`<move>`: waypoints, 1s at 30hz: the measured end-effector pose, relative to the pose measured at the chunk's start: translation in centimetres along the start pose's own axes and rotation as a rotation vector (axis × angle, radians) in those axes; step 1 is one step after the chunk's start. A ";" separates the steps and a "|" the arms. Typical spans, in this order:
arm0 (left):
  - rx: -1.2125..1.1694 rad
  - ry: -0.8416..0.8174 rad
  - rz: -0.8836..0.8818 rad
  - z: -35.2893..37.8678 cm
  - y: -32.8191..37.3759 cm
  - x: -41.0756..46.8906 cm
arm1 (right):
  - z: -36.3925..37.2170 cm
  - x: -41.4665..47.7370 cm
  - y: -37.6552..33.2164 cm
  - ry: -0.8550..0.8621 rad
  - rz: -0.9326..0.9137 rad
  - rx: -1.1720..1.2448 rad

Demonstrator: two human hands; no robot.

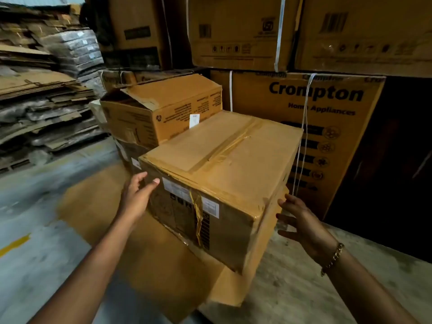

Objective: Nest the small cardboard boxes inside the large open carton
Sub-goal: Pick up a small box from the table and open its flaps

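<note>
A taped brown cardboard box [224,169] with white labels on its near face sits in front of me, tilted, over flat cardboard on the floor. My left hand [136,195] is open at the box's near left corner, thumb touching the edge. My right hand [301,223], with a chain bracelet on the wrist, is open beside the box's right side, a little apart from it. Behind it stands a second carton [161,113] whose top flaps are partly lifted; its inside is hidden.
A flat cardboard sheet [149,258] lies on the concrete floor under the box. Tall strapped Crompton cartons [304,127] form a wall behind and to the right. Stacks of flattened cardboard [39,101] fill the left. A yellow floor mark [14,244] is at the left.
</note>
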State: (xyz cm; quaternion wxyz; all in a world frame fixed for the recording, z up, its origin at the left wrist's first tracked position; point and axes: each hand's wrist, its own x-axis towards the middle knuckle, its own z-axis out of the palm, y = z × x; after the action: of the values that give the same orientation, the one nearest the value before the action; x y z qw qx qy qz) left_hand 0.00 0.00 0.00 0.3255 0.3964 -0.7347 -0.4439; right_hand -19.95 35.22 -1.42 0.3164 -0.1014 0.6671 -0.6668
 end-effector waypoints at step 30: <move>0.046 -0.730 -0.079 0.4 6.9 11.0 | 5.3 -3.7 2.6 0.559 0.037 0.078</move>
State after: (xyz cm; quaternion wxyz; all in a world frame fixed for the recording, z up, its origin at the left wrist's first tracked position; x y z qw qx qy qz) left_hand -7.58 -7.42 7.55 0.0155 0.2475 -0.7964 -0.5515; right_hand -13.40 33.14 -2.34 0.1359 0.1107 0.7041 -0.6881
